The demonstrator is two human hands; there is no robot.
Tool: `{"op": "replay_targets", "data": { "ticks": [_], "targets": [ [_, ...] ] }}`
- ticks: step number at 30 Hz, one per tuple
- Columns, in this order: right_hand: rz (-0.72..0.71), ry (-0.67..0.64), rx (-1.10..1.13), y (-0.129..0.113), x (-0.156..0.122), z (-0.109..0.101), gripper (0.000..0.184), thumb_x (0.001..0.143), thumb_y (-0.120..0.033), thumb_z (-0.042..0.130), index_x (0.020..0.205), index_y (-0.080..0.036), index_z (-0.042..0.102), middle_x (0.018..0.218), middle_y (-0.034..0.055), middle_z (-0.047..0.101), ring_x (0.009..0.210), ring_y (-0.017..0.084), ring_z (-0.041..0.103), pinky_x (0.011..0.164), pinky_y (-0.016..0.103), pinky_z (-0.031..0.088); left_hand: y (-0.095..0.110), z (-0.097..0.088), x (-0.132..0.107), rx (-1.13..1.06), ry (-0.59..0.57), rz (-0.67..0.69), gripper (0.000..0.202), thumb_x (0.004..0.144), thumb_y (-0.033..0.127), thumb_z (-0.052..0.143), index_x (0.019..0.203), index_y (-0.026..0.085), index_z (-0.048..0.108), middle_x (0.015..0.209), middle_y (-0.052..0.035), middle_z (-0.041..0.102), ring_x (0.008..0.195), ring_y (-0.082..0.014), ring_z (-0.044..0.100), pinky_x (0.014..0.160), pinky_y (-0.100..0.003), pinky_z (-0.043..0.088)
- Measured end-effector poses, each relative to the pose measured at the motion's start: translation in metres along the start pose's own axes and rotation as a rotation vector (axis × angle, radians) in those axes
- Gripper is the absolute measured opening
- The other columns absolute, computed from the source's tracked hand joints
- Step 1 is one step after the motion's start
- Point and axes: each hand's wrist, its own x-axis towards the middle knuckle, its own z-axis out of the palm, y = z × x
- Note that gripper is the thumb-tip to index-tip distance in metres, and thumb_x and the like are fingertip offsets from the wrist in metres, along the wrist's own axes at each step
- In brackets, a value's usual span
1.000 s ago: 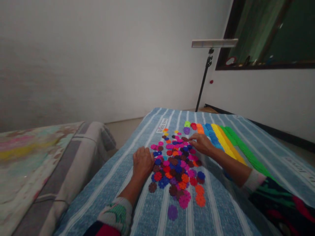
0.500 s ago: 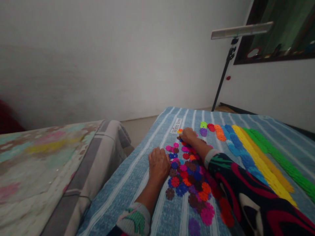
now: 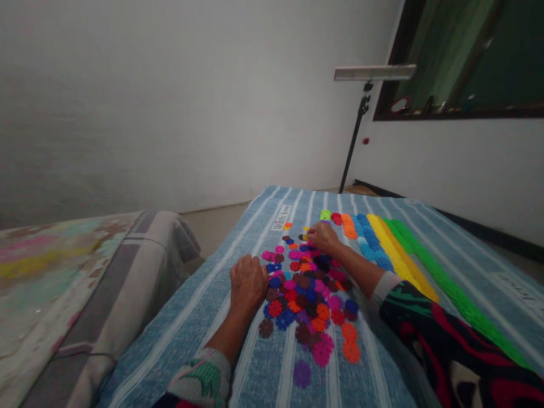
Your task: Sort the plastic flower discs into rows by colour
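Observation:
A heap of small flower-shaped discs (image 3: pixel 312 294) in pink, brown, blue, red and orange lies spread on the blue striped cloth (image 3: pixel 204 317). At its left edge rests my left hand (image 3: pixel 249 281), fingers curled down with the tips hidden. My right hand (image 3: pixel 322 235) is at the far side of the heap, its fingers bent together in a pinch; what sits between them is too small to make out. A small yellow and dark piece (image 3: pixel 303 233) lies by those fingertips. An orange piece (image 3: pixel 288 225) lies near the printed words "With love" (image 3: pixel 281 217).
Right of my right hand run overlapping rows of discs: orange (image 3: pixel 349 226), blue (image 3: pixel 369 238), yellow (image 3: pixel 395 255) and green (image 3: pixel 442 283). A lamp on a stand (image 3: pixel 374 73) rises behind the table. Left, across a gap, is a surface with a floral cover (image 3: pixel 55 283).
The view has turned right. My right hand has moved right, away from the printed words and the orange piece. My left hand stays beside the heap.

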Motion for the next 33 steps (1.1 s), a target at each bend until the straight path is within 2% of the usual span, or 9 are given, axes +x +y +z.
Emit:
{"op": "replay_targets", "data": {
  "ticks": [2,6,10,14,19,29,33],
  "targets": [
    [-0.092,0.064,0.075,0.025,-0.030,-0.017,0.018,0.085,-0.021,0.060,0.076,-0.020,0.076,0.087,0.0081,0.074,0.089,0.024,0.067,0.079,0.030,0.047,-0.001,-0.001,0.002,0.012,-0.013,0.006,0.030,0.096,0.026,0.036,0.100,0.013,0.063,0.109,-0.0151,0.064,0.113,-0.0282,0.056,0.094,-0.039,0.040],
    [-0.080,0.121,0.097,0.088,-0.096,-0.054,0.012,0.079,-0.021,0.064,0.077,-0.021,0.076,0.088,0.0057,0.074,0.088,0.022,0.068,0.082,0.031,0.048,-0.002,-0.002,0.007,0.028,-0.033,0.027,0.032,0.096,0.027,0.034,0.098,0.013,0.063,0.104,-0.0149,0.064,0.108,-0.0286,0.058,0.090,-0.038,0.041],
    [0.088,0.159,0.069,0.150,-0.150,-0.089,0.011,0.075,-0.027,0.065,0.072,-0.023,0.075,0.087,0.0051,0.075,0.087,0.023,0.069,0.083,0.032,0.049,-0.003,-0.005,0.011,0.053,-0.056,0.030,0.033,0.095,0.028,0.033,0.096,0.013,0.062,0.103,-0.0147,0.065,0.106,-0.0281,0.059,0.087,-0.037,0.042],
    [0.243,0.072,-0.019,0.187,-0.186,-0.106,0.015,0.073,-0.025,0.063,0.071,-0.025,0.077,0.092,0.0061,0.076,0.089,0.024,0.069,0.085,0.032,0.050,-0.002,-0.008,0.014,0.057,-0.068,0.034,0.035,0.095,0.028,0.031,0.095,0.013,0.063,0.102,-0.0153,0.065,0.103,-0.0284,0.060,0.085,-0.037,0.043],
    [0.296,0.019,-0.037,0.198,-0.205,-0.103,0.019,0.073,-0.023,0.059,0.072,-0.025,0.078,0.090,0.0058,0.075,0.089,0.023,0.069,0.083,0.031,0.050,-0.002,-0.011,0.015,0.042,-0.078,0.030,0.036,0.094,0.028,0.032,0.095,0.012,0.064,0.101,-0.0159,0.066,0.102,-0.0284,0.061,0.082,-0.036,0.043],
    [0.247,-0.065,-0.069,0.198,-0.205,-0.090,0.024,0.074,-0.026,0.053,0.065,-0.024,0.075,0.083,0.0041,0.073,0.086,0.020,0.067,0.079,0.027,0.048,-0.002,-0.010,0.015,0.076,-0.093,0.028,0.036,0.095,0.029,0.031,0.097,0.012,0.062,0.103,-0.0145,0.066,0.104,-0.0274,0.061,0.084,-0.035,0.043],
    [0.283,0.004,-0.111,0.195,-0.200,-0.091,0.024,0.078,-0.025,0.055,0.077,-0.026,0.078,0.098,0.0074,0.075,0.093,0.024,0.068,0.085,0.032,0.049,0.000,-0.011,0.014,0.075,-0.086,0.022,0.035,0.095,0.029,0.032,0.098,0.012,0.063,0.104,-0.0149,0.066,0.106,-0.0275,0.060,0.086,-0.036,0.043]
  ]
}}
